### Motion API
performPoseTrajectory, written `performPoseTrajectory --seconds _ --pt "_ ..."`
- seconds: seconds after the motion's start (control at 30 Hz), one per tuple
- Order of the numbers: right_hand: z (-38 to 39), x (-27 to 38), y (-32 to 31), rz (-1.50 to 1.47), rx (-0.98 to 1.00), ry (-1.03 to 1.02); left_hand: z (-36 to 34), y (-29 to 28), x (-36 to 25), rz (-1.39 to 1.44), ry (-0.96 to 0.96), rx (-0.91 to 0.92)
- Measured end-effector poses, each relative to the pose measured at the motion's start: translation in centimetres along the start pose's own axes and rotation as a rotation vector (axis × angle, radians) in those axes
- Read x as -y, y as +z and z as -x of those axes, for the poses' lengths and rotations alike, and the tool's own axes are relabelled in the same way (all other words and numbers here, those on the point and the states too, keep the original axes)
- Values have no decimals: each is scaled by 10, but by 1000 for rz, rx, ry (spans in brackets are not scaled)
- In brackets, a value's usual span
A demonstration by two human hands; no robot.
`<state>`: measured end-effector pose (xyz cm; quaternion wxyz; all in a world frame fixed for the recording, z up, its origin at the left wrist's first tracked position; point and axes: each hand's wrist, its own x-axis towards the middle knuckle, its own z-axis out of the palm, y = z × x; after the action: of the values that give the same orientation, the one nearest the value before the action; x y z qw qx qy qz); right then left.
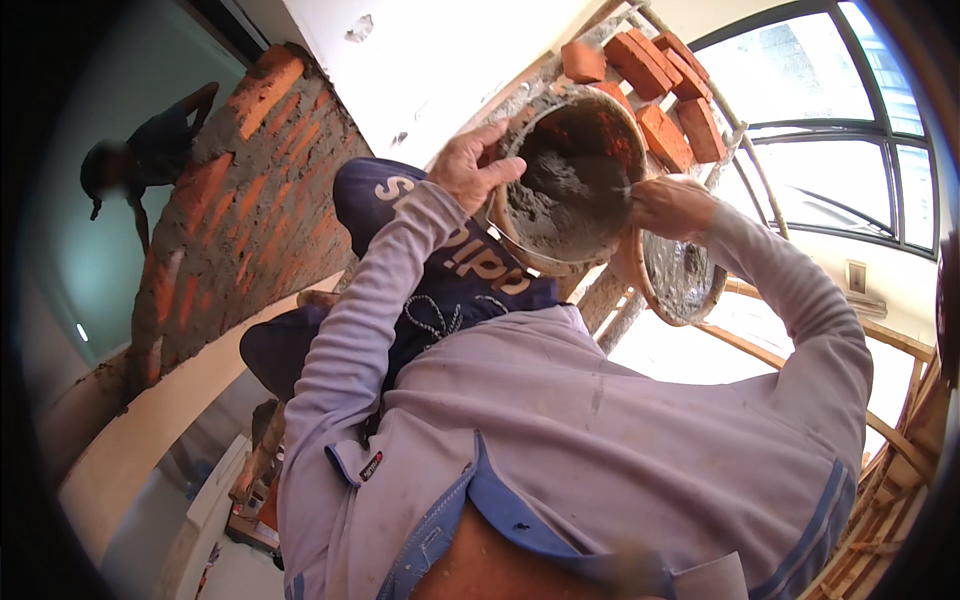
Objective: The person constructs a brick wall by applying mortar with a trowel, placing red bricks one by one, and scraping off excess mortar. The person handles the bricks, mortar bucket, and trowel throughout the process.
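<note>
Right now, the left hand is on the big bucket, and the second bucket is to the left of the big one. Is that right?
Not quite: the head view shows the second bucket to the right of the big bucket, not the left. The left hand is on the big bucket, as you said.

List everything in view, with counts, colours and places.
Mortar bucket: one, tan, top centre
Mortar: one load, grey, inside it
Second bucket: one, tan, right of centre
Loose bricks: at least seven, orange, upper right
Brick wall: one, red and grey, left
Other person: one, dark, far left
Window: one, black, upper right
Timber: several, light brown, lower right
Shirt: one, lilac, lower centre
Trousers: one pair, navy, centre
Left hand: one, bare, mortar bucket's left rim
Right hand: one, bare, its right rim
</note>
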<state>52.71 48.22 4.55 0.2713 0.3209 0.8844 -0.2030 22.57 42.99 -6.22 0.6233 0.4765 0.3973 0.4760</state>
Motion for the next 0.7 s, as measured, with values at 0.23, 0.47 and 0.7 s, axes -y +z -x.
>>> performPoseTrajectory --seconds 0.23,0.47,0.7 --pt "-2 47 24 -360 9 101 23 9 3 8 23 -31" --pt "1 85 16 -766 -14 236 42 18 12 45 42 -66" --pt "25 83 35 -1170 -16 199 50 15 6 125 -2 -151"
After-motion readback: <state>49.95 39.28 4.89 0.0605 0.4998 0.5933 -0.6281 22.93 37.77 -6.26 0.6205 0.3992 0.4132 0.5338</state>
